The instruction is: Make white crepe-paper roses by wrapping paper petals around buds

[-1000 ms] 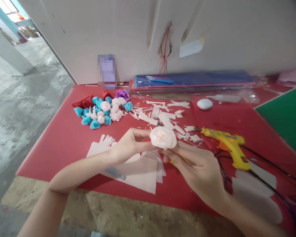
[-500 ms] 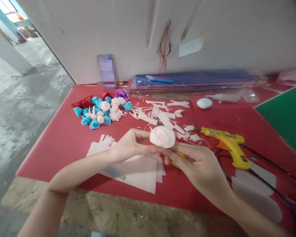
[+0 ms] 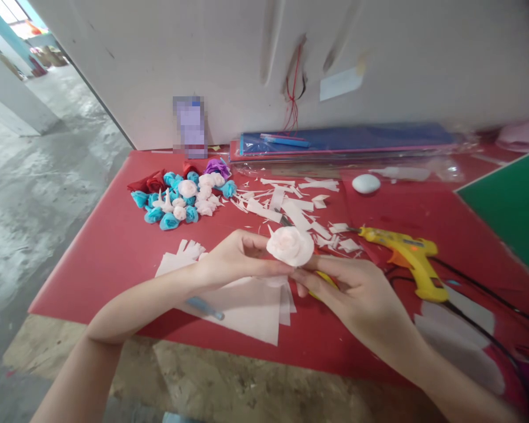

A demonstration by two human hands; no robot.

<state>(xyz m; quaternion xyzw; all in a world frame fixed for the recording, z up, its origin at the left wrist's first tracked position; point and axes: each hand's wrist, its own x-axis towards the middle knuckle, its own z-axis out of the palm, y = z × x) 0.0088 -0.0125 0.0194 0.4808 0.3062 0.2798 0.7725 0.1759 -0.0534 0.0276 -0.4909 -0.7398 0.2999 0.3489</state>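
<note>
A pale pink-white paper rose (image 3: 290, 245) faces up between my two hands, above the red tabletop. My left hand (image 3: 233, 258) pinches its left side and underside, thumb along the bottom. From the right, the fingertips of my right hand (image 3: 350, 291) close on the flower's lower edge. A yellow object (image 3: 324, 286), mostly hidden, shows behind the right fingers; I cannot tell what it is. Beneath my left hand lie pale paper sheets (image 3: 251, 311) with a light blue pen-like tool (image 3: 206, 308) on top.
Blue, white, red and purple paper flowers (image 3: 170, 221) cluster at back left. White paper scraps (image 3: 297, 214) litter the middle. A yellow glue gun (image 3: 408, 252) with a black cord lies right, near a white egg-shaped object (image 3: 365, 184). A green board (image 3: 511, 205) stands at far right.
The paper rose has tilted and shifted very slightly between my fingers. Both hands stay almost where they were, and everything on the table is unmoved.
</note>
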